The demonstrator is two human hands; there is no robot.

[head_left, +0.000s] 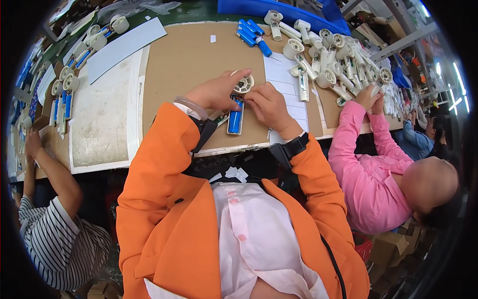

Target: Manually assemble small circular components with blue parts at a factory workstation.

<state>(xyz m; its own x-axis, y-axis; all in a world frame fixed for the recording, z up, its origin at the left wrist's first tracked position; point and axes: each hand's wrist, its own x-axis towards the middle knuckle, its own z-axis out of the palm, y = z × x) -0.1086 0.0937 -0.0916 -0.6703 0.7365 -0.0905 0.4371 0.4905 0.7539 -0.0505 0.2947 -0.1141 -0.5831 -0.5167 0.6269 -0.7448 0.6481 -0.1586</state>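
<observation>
A white handheld fan housing [243, 82] with a round, spoked head lies on the cardboard in front of me, its handle toward my body. A blue cylindrical battery [235, 119] sits in the open handle. My left hand [214, 92] is closed round the housing from the left, the thumb pressing at the top of the battery. From the right, my right hand [269, 104] pinches near the neck of the housing, where thin wires seem to run. What its fingertips hold is too small to tell. A small green-and-white part [218, 117] lies partly hidden beneath my left wrist.
Several blue batteries [253, 35] lie at the back. White fan housings [343, 60] pile up at the right, before a blue bin [289, 12]. A lined paper sheet [286, 82] lies beside my right hand. Co-workers sit at both sides, one in a pink sleeve [351, 124].
</observation>
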